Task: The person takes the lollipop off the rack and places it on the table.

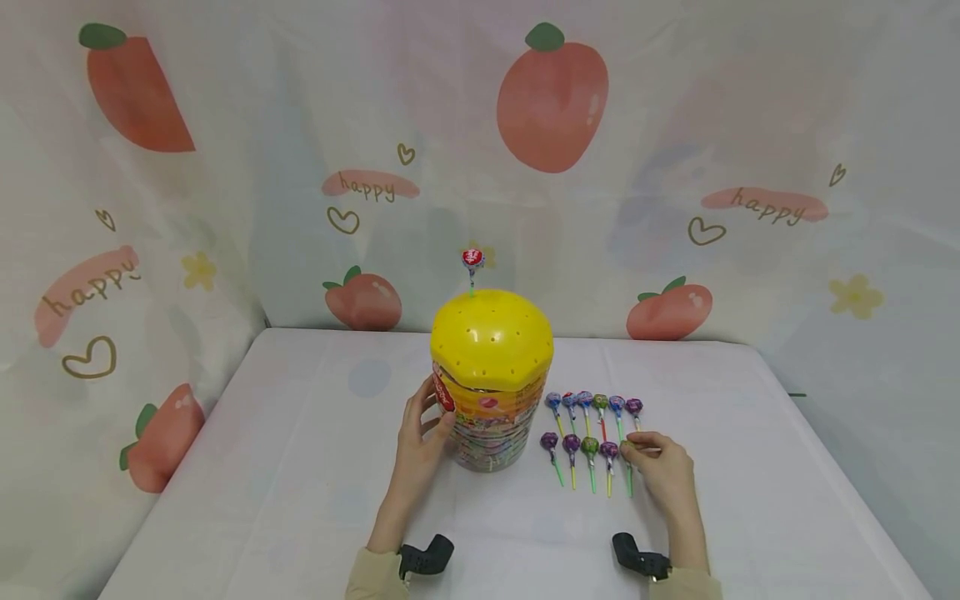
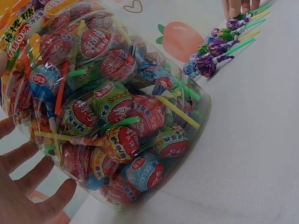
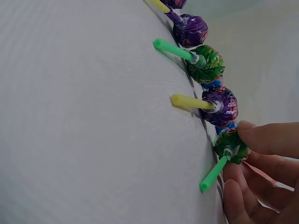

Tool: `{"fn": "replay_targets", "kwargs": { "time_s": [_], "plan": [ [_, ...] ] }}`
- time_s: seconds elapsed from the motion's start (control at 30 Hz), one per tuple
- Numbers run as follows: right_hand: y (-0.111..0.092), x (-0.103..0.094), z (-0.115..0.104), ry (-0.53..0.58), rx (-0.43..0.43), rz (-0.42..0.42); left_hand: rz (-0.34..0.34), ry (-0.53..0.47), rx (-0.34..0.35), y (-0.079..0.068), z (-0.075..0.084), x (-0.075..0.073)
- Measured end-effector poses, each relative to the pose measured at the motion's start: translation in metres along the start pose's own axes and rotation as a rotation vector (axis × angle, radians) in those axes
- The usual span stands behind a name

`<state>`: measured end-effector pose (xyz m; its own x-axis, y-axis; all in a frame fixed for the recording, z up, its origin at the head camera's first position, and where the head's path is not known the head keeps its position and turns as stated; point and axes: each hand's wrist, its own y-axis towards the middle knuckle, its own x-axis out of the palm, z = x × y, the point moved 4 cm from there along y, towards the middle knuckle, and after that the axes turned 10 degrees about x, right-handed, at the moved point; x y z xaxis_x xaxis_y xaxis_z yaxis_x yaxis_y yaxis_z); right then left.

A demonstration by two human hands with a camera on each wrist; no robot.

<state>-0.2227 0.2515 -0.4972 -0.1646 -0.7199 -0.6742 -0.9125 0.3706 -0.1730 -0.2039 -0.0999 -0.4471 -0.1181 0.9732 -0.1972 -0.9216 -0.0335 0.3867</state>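
A large clear jar (image 1: 491, 433) full of wrapped lollipops stands on the white table, topped by a domed yellow lid (image 1: 491, 342) with small holes. One red-wrapped lollipop (image 1: 472, 260) stands upright in the lid. My left hand (image 1: 422, 437) rests against the jar's left side, its fingers spread along the plastic in the left wrist view. To the right of the jar, my right hand (image 1: 663, 467) pinches a green-wrapped lollipop (image 3: 232, 145) between thumb and fingers at the right end of the front row. Its green stick points toward me.
Two rows of lollipops lie right of the jar: a back row (image 1: 585, 402) with mostly blue wrappers and a front row (image 1: 572, 446) in purple and green. A fruit-print cloth (image 1: 555, 250) hangs behind the table (image 1: 300, 500).
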Motion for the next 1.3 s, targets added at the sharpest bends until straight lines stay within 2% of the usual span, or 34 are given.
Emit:
{"fn": "replay_targets", "kwargs": {
  "time_s": [0.4,0.7,1.03,1.3],
  "plan": [
    [0.001,-0.001,0.000,0.005,0.000,0.035,0.003,0.001,0.001,0.001,0.000,0.001],
    [-0.003,-0.009,-0.007,0.032,0.013,0.088,0.006,0.000,0.015,0.000,0.004,0.001],
    [-0.018,-0.024,-0.040,0.175,-0.104,0.231,0.001,0.005,0.008,-0.001,0.007,0.001],
    [-0.026,-0.031,-0.079,0.305,-0.247,0.282,0.005,0.002,0.021,-0.001,0.005,0.000]
  ]
}}
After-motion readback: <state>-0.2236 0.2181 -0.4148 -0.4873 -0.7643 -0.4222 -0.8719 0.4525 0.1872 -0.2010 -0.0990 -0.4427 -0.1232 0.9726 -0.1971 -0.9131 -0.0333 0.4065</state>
